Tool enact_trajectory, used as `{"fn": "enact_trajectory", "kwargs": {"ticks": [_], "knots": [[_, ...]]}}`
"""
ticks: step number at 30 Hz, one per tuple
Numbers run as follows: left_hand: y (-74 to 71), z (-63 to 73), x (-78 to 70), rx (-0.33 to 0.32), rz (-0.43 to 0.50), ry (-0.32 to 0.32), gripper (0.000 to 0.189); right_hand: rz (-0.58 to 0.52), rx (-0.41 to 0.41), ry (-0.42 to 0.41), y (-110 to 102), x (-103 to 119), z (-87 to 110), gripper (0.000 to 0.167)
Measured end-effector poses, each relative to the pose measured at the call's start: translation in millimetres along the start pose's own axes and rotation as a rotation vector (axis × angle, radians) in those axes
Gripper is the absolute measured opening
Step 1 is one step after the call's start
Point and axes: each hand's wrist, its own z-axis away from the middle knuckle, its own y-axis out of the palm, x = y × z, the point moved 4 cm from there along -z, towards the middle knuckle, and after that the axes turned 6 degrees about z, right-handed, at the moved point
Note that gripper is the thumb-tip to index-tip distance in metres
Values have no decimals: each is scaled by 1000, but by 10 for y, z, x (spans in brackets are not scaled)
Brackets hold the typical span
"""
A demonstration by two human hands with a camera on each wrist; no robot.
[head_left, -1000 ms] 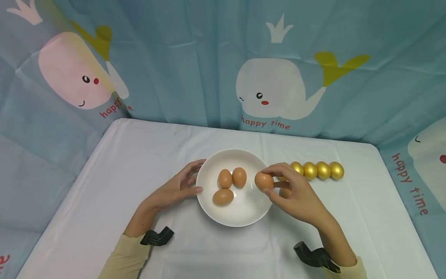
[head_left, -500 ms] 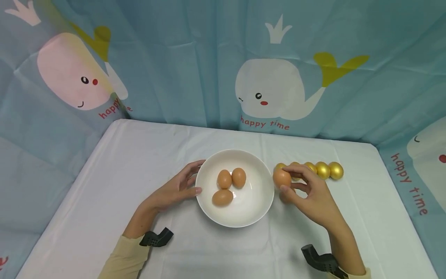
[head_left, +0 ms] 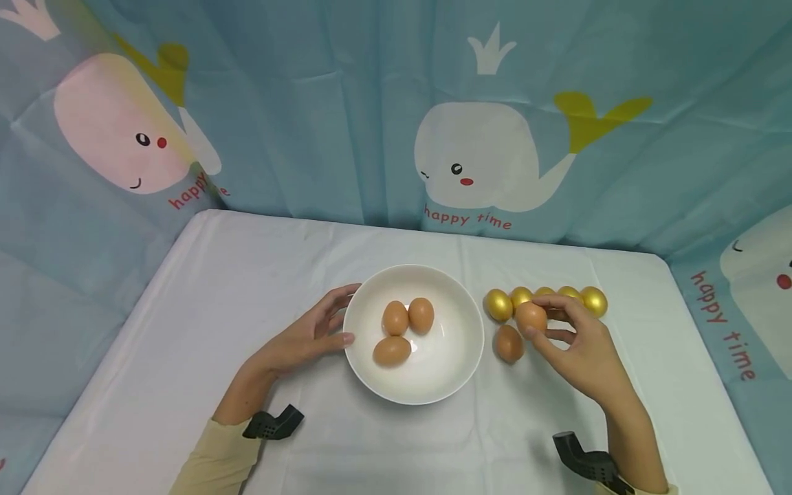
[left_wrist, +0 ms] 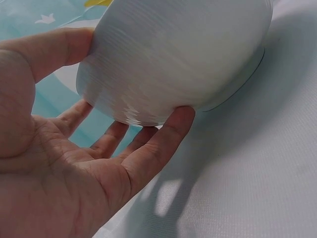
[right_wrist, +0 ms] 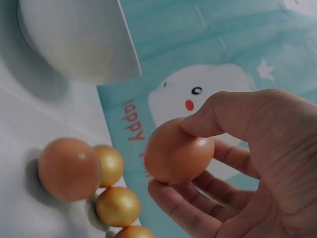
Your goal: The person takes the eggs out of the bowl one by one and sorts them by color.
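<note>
A white bowl [head_left: 413, 385] stands mid-table with three brown eggs [head_left: 392, 351] inside. My left hand [head_left: 309, 337] holds its left side, thumb at the rim; in the left wrist view, the fingertips [left_wrist: 181, 116] meet its outer wall. To the right of the bowl, my right hand [head_left: 578, 344] pinches a brown egg [right_wrist: 173, 151] between thumb and fingers, raised over the table. Another brown egg [head_left: 509, 344] rests on the cloth close by, just left of that hand. Several gold eggs [head_left: 498, 304] form a row behind it, partly hidden by the right fingers.
White cloth [head_left: 260, 275] covers the table. A blue curtain [head_left: 346, 137] printed with whales hangs along the back and left edges. Black wrist cameras [head_left: 273, 423] sit on both forearms.
My right hand has carried its egg rightward, from over the bowl's right rim to beyond the loose brown egg, which now shows fully. The left hand has stayed at the bowl.
</note>
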Motion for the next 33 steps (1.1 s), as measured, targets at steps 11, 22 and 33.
{"fn": "enact_trajectory", "kwargs": {"ticks": [11, 22, 33], "knots": [[-11, -13, -2, 15, 7, 8, 78, 108, 91, 143, -59, -240, 26, 48], [-12, -10, 14, 14, 19, 3, 78, 139, 172, 164, 32, -367, 3, 47], [-10, -10, 22, 14, 28, 2, 78, 186, 199, 162, 105, -420, 5, 44]]}}
